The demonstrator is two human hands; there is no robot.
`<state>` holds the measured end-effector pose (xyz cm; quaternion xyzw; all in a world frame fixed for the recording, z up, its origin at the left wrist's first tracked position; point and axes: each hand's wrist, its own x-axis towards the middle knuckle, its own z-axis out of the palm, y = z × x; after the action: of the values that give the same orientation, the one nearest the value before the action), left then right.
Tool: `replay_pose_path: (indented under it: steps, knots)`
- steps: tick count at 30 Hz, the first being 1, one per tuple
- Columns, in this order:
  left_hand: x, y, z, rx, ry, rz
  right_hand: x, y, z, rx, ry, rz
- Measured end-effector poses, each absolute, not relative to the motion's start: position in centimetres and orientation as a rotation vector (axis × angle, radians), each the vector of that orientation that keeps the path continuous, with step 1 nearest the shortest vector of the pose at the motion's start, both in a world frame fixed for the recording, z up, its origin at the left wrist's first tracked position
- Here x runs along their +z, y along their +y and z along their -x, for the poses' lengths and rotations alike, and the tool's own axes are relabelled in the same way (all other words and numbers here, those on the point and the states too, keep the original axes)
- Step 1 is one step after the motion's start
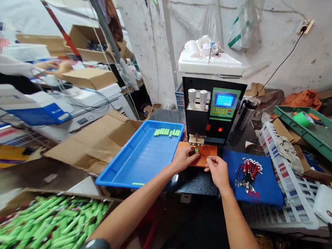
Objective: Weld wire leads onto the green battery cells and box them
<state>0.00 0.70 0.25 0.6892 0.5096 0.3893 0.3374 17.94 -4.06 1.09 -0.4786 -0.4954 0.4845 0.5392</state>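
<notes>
My left hand point(184, 158) is closed on a small green battery cell point(197, 150), keeping it on the orange plate point(202, 162) below the electrodes of a black spot welder point(195, 124). At the plate's right edge my right hand point(217, 170) has its thumb and forefinger pinched together; whatever is between them is too small to make out. Right of it, a bundle of red and black wire leads point(248, 172) with white connectors lies on a blue mat point(272, 187). Left of the welder, a blue tray point(125, 156) holds a row of green cells point(166, 132) along its far end.
A box of green wrapped cells point(57, 224) stands at the lower left. Cardboard point(96, 140) lies beside the tray. On the right are a steel cup point(247, 112), a white crate point(287, 177), a green tray point(320, 136) and a white power bank point(329, 205). A co-worker point(5, 66) sits far left.
</notes>
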Motion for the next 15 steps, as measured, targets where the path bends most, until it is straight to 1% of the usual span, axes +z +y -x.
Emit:
replay_pose_path:
  steps: [4,8,12,15]
  knots:
    - [1.6,-1.3,-0.1,1.008,1.236,-1.717,1.1,-5.4,-20.6,1.096,-1.131,1.158]
    - [3.8,-6.9,3.0,1.120,1.334,-1.725,0.2,-6.6,-21.8,0.996,-1.199,1.251]
    - [5.0,-14.3,10.8,1.325,1.668,-1.677,-1.1,-6.7,-21.1,0.846,-1.214,1.305]
    - [5.7,-19.7,17.3,1.335,2.069,-1.521,-2.3,-5.6,-20.1,0.834,-1.269,1.296]
